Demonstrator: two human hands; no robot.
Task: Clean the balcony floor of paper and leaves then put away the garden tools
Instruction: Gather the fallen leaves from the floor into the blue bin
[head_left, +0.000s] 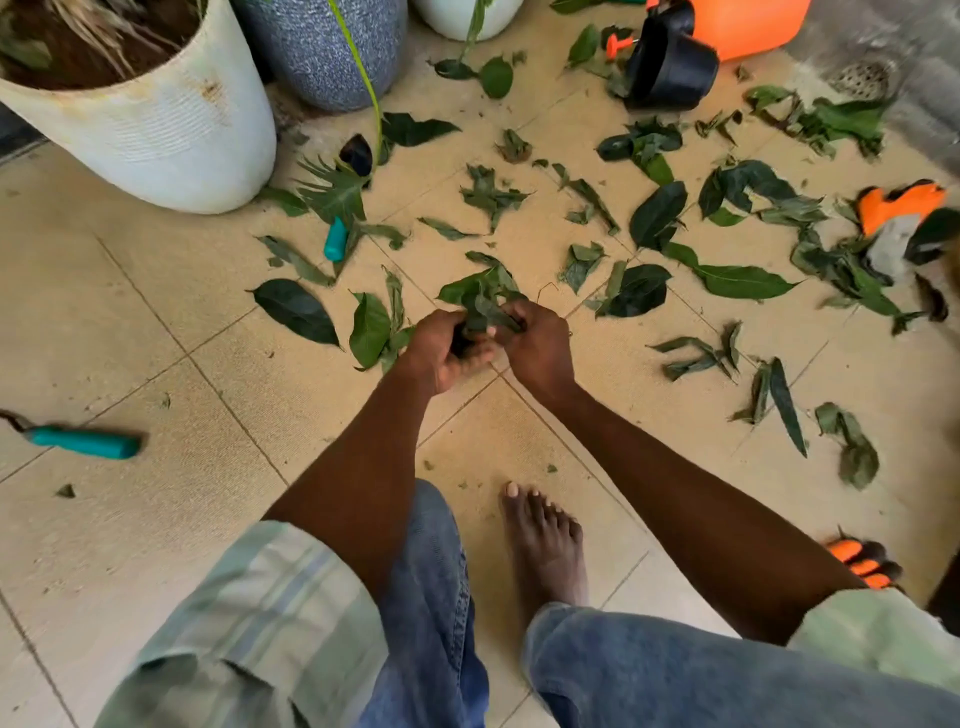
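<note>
Both of my hands meet over the tan tiled floor (156, 322) in the middle of the view. My left hand (441, 353) grips a bunch of green leaves (480, 296) from below, and my right hand (535, 343) pinches the same bunch from the right. Many loose green leaves (737, 280) lie scattered over the tiles ahead and to the right. A teal-handled garden tool (83, 441) lies at the left. A second teal handle (336, 239) pokes out from leaves near the pots.
A large white pot (171, 124), a speckled grey pot (322, 52) and another white pot (462, 18) stand at the back left. A tipped black pot (670, 62), an orange container (748, 23), orange gloves (898, 205) and a floor drain (860, 80) lie to the right. My bare foot (545, 545) stands below my hands.
</note>
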